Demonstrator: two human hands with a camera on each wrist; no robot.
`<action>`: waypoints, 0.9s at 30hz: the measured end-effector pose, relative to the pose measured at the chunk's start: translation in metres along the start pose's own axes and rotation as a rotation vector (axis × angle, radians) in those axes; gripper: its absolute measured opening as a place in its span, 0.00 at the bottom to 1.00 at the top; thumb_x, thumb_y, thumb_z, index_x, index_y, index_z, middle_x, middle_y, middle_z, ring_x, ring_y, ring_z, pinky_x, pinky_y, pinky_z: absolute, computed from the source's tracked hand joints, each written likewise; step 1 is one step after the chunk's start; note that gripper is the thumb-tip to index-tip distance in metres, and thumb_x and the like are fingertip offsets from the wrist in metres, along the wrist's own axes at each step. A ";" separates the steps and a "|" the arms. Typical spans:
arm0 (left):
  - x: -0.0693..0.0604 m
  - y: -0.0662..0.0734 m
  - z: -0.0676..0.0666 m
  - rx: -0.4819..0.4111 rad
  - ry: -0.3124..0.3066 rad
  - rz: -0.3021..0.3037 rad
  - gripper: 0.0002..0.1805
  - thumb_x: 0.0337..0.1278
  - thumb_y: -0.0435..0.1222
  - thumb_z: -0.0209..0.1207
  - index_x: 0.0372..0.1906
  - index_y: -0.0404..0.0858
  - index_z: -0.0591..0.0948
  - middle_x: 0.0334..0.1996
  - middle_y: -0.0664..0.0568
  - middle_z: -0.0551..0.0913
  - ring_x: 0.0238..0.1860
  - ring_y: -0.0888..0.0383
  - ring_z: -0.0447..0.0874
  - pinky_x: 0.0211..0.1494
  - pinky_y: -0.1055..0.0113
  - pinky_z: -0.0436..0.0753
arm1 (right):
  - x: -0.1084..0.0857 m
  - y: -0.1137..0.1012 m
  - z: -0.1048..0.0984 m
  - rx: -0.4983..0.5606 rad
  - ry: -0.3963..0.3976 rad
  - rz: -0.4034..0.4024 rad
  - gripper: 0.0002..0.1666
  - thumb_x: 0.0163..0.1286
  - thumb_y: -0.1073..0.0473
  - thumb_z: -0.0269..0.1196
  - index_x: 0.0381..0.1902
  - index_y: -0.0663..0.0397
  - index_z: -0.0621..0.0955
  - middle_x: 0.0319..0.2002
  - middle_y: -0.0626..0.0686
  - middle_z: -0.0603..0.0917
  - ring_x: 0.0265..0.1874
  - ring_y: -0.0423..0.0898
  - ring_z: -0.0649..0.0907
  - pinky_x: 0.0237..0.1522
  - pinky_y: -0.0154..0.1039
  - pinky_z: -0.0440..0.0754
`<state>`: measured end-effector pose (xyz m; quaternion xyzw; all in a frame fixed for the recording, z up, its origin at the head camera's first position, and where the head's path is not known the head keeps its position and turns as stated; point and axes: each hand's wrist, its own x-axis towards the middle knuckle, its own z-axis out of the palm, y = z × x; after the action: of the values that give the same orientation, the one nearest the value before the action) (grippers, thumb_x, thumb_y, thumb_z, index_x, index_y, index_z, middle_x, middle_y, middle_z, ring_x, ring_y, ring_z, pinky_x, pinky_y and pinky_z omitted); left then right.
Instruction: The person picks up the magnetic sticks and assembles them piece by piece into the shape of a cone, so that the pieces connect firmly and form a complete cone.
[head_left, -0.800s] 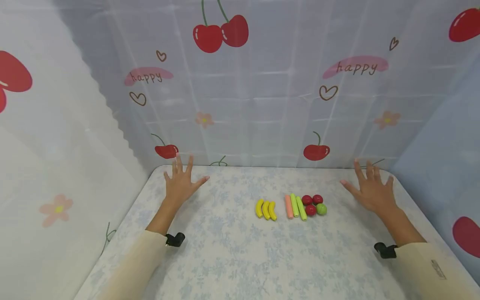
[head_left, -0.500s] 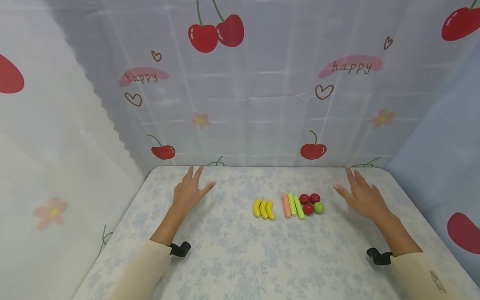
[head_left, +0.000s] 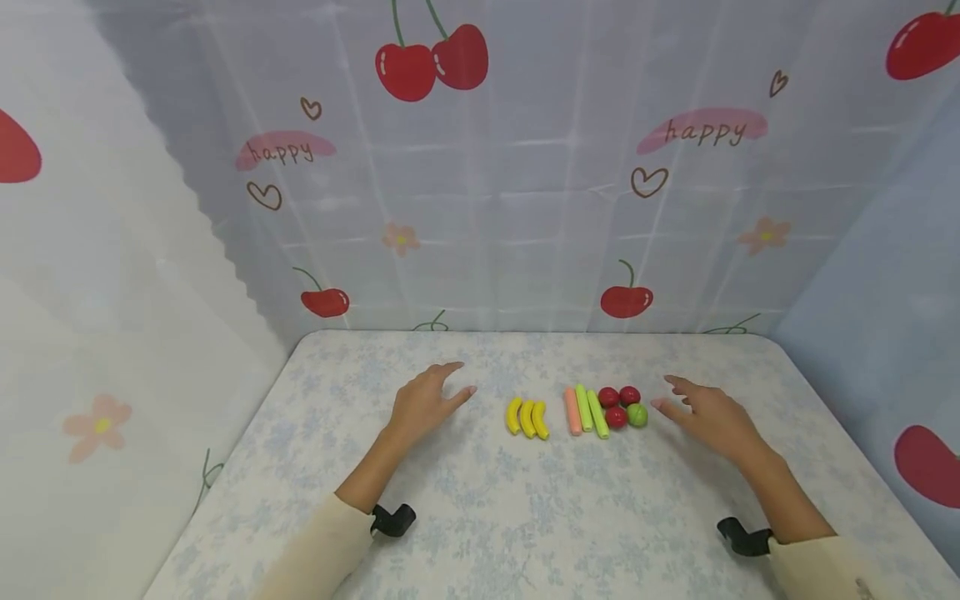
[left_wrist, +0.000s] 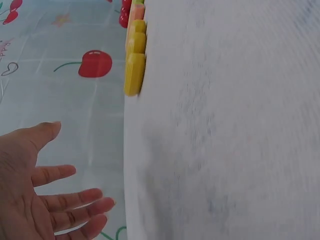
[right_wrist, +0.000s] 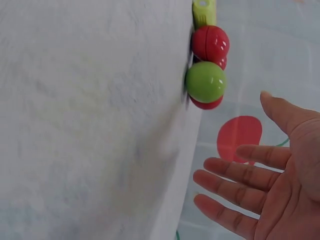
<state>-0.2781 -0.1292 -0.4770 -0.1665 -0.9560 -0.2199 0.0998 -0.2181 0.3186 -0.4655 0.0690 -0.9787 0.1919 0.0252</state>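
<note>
The head view's lower edge crops both sleeves (head_left: 324,546). The left wrist view cuts off the left grip (left_wrist: 40,195); in the right one, a green ball (right_wrist: 205,81) mostly hides a red ball (right_wrist: 212,104).

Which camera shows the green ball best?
The right wrist view: the green ball looks largest there, with nothing covering it. The head view shows it small, beside the red balls; in the left wrist view, I can't make it out.

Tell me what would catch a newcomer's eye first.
Probably the bright colors on the table: yellow bananas at left, an orange stick and green sticks midway, red balls and a green ball at right. Next, likely, the red cherries printed on the backdrop, then the left grip and right grip at either side.
</note>
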 end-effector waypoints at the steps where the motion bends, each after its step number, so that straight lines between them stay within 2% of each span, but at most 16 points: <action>1: 0.001 0.004 0.003 -0.013 -0.015 0.000 0.32 0.65 0.60 0.60 0.67 0.47 0.79 0.56 0.47 0.84 0.50 0.48 0.85 0.39 0.55 0.84 | 0.000 -0.002 0.002 0.005 0.000 -0.001 0.40 0.73 0.43 0.63 0.68 0.70 0.71 0.54 0.74 0.81 0.49 0.68 0.83 0.42 0.64 0.83; 7: 0.004 0.025 0.021 -0.097 -0.143 -0.011 0.28 0.66 0.58 0.61 0.62 0.46 0.83 0.44 0.52 0.87 0.32 0.59 0.80 0.28 0.66 0.77 | 0.002 -0.011 0.009 0.043 -0.050 0.047 0.38 0.70 0.45 0.67 0.64 0.70 0.75 0.49 0.70 0.84 0.46 0.65 0.85 0.41 0.60 0.85; 12: 0.009 0.038 0.032 -0.132 -0.192 -0.006 0.24 0.65 0.55 0.63 0.57 0.45 0.85 0.35 0.55 0.85 0.25 0.61 0.76 0.23 0.66 0.75 | 0.003 -0.013 0.016 0.084 -0.036 0.033 0.28 0.68 0.49 0.69 0.55 0.67 0.81 0.40 0.62 0.87 0.40 0.59 0.86 0.38 0.55 0.85; 18: 0.014 0.048 0.044 -0.128 -0.227 -0.021 0.21 0.65 0.53 0.65 0.55 0.45 0.87 0.31 0.58 0.83 0.23 0.63 0.75 0.22 0.67 0.74 | 0.004 -0.013 0.025 0.130 -0.018 0.026 0.22 0.65 0.53 0.72 0.48 0.65 0.84 0.32 0.53 0.86 0.36 0.53 0.85 0.34 0.50 0.84; 24: 0.016 0.054 0.047 -0.144 -0.222 -0.023 0.18 0.62 0.50 0.68 0.49 0.43 0.88 0.30 0.57 0.82 0.25 0.61 0.75 0.24 0.67 0.74 | 0.008 -0.014 0.027 0.120 -0.012 0.031 0.21 0.64 0.54 0.73 0.47 0.66 0.84 0.32 0.53 0.86 0.35 0.53 0.84 0.33 0.50 0.83; 27: 0.019 0.056 0.049 -0.135 -0.236 -0.042 0.16 0.62 0.49 0.68 0.47 0.43 0.89 0.30 0.57 0.83 0.26 0.61 0.75 0.25 0.67 0.74 | 0.010 -0.015 0.028 0.115 -0.016 0.039 0.21 0.63 0.54 0.73 0.46 0.66 0.84 0.32 0.54 0.86 0.34 0.53 0.84 0.34 0.50 0.83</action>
<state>-0.2806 -0.0545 -0.4934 -0.1773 -0.9474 -0.2648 -0.0294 -0.2264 0.2935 -0.4848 0.0527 -0.9673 0.2479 0.0095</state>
